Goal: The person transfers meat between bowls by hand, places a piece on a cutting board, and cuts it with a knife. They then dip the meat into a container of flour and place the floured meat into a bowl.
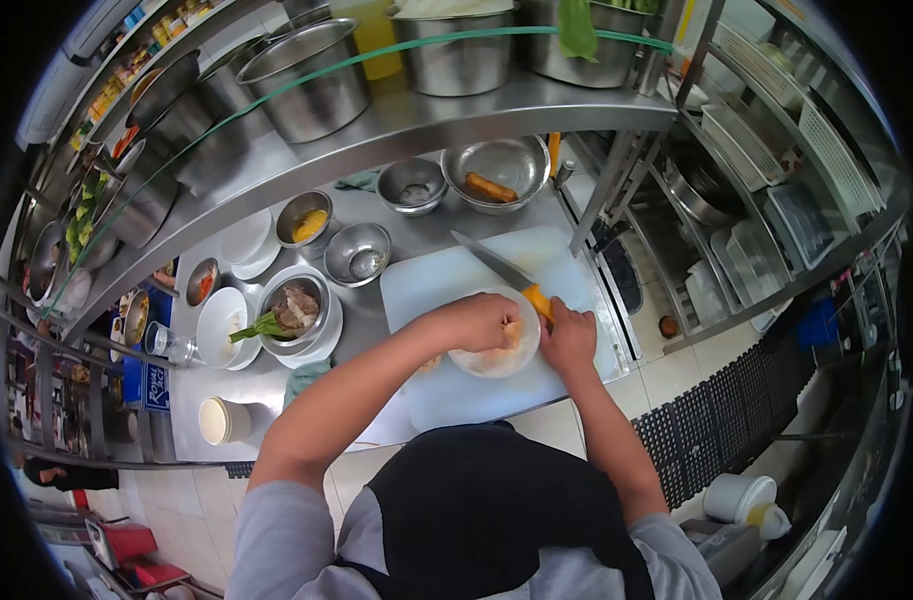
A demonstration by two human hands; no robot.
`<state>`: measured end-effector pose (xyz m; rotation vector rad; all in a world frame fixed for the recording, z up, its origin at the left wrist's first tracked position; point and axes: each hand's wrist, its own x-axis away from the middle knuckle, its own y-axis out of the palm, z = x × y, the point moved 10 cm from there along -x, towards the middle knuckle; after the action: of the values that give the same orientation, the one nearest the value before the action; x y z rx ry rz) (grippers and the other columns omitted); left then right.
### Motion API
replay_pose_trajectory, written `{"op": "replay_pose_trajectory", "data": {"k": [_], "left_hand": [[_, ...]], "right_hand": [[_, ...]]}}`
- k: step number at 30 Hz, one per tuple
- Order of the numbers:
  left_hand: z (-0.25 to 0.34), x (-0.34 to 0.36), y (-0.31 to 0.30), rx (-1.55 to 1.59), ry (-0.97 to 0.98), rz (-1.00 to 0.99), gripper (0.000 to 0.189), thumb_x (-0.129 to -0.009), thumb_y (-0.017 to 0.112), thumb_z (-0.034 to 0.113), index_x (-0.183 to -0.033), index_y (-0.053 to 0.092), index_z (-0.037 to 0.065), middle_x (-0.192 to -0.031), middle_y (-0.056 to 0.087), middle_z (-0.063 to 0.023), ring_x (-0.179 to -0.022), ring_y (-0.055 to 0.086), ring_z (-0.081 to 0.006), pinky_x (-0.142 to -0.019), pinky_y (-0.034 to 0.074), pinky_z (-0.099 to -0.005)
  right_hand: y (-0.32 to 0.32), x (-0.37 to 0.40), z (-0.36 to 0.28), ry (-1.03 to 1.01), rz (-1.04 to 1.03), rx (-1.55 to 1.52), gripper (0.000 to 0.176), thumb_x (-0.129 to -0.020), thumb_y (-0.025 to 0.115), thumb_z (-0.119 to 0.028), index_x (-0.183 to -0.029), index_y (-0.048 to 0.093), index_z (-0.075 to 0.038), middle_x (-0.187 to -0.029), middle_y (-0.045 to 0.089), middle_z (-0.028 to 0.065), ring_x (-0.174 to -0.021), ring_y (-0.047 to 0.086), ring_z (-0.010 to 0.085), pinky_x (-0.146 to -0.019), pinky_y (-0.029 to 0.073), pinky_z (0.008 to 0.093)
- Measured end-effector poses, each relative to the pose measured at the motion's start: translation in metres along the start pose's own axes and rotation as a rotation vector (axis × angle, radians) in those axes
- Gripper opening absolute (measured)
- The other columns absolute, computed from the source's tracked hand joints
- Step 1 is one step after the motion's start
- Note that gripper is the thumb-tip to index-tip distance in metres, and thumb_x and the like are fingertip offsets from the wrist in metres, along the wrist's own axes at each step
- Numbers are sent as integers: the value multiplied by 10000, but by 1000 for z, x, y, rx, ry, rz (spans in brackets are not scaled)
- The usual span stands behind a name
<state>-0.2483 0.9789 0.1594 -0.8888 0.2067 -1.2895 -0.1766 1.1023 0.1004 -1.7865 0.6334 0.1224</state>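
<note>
On the white cutting board (427, 270) stands a round translucent plastic container (477, 362) with pale orange food smeared inside. My left hand (492, 322) reaches into it, fingers closed, and a bit of orange food (515, 334) shows beside them; I cannot tell what they grip. My right hand (571, 340) is curled at the container's right rim, thumb along the edge, fingers close to the yellow handle of a knife (497, 262). The knife lies on the board behind the container, its blade pointing to the far left.
Left of the board stand steel bowls (358, 254), white bowls (220, 325), a bowl of meat and greens (297, 308) and a white tub (224, 421). Behind are a colander with a brown roll (492, 187) and an overhead steel shelf (397, 127) carrying pots. A rack (717, 190) stands right.
</note>
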Motion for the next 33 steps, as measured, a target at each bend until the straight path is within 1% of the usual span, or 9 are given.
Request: {"op": "replay_pose_trajectory", "data": {"k": [3,5,8,11,14,24,26,29,33], "left_hand": [[-9,-16,12,-285,-36,-14,318,-830,657,107,-1138,662,29,-1057,681,-154,-1034,649,-328,-904,518,-404],[-4,-12,0,-370,-6,198,304,-833,614,74,-1126,689,57,-1127,669,-153,-1074,645,-328,-926,528,-429],[-8,-16,18,-546,-44,59,298,-840,605,76,-1121,705,72,-1182,647,-139,-1096,631,-320,-949,528,-429],[-17,-20,29,-625,20,139,228,-819,634,85,-1027,717,41,-1187,647,-154,-1130,620,-317,-941,533,-420],[-5,-14,31,-692,84,140,239,-820,623,78,-1035,719,35,-1190,650,-137,-1197,580,-301,-953,529,-424],[-34,-16,43,-639,25,51,357,-857,647,153,-1190,648,24,-1204,646,-149,-1173,584,-317,-1031,471,-411],[-31,-15,46,-785,90,66,382,-868,640,162,-1225,618,29,-1144,671,-155,-1167,595,-318,-1012,485,-417],[-29,-9,42,-649,-2,-52,404,-868,643,159,-1250,599,33,-1125,674,-173,-1144,612,-331,-987,502,-429],[-28,-4,32,-529,-83,1,390,-862,650,154,-1227,595,28,-1118,672,-186,-1094,638,-347,-965,517,-440]], "right_hand": [[3,0,3,16,-23,1,269,-850,658,-232,-1045,616,-51,-708,677,112,-674,659,287,-740,429,425],[0,1,4,13,16,-6,265,-851,659,-234,-1037,615,-51,-704,675,113,-674,658,284,-740,429,423],[-2,3,3,1,32,-7,262,-853,660,-239,-1028,615,-49,-697,672,113,-671,657,279,-741,429,418],[-1,2,1,-10,23,1,262,-853,662,-240,-1025,614,-48,-692,670,113,-667,654,276,-740,428,411],[-3,1,2,-20,40,0,263,-851,664,-238,-1025,613,-48,-686,669,112,-662,650,274,-736,427,406],[-3,2,0,-21,26,-7,279,-861,654,-240,-1056,608,-46,-707,677,112,-682,657,277,-745,423,405],[-1,2,1,-13,18,0,280,-863,651,-241,-1059,604,-47,-706,676,113,-684,658,277,-750,422,406],[1,1,1,-5,-7,15,277,-868,646,-242,-1059,600,-47,-703,675,116,-689,660,279,-756,422,409],[4,1,3,-2,-4,15,266,-869,642,-240,-1048,601,-47,-703,676,121,-692,662,284,-752,425,415]]}}
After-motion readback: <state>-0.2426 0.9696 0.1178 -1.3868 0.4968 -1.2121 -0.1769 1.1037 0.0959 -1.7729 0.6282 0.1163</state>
